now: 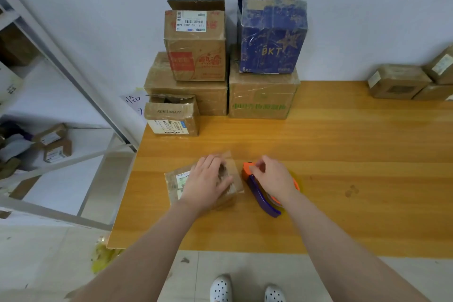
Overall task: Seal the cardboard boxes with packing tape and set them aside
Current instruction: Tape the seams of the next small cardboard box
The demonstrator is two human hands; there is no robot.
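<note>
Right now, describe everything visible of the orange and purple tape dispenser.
The orange and purple plastic tape dispenser lies flat on the orange-brown wooden table, just right of the small brown cardboard box. Its orange head points away from the person; its purple handle angles toward the near edge. The right grip, a bare hand, covers its middle, fingers curled at the head. The tape roll is mostly hidden.

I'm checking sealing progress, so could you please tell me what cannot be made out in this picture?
Head view: the small box top seam is under the left hand; taped or not, unclear.
Head view: the right hand covers the tape dispenser, so its remaining tape is hidden.
Head view: its label is too small to read.
Head view: the boxes at the right are cut off by the frame edge.
</note>
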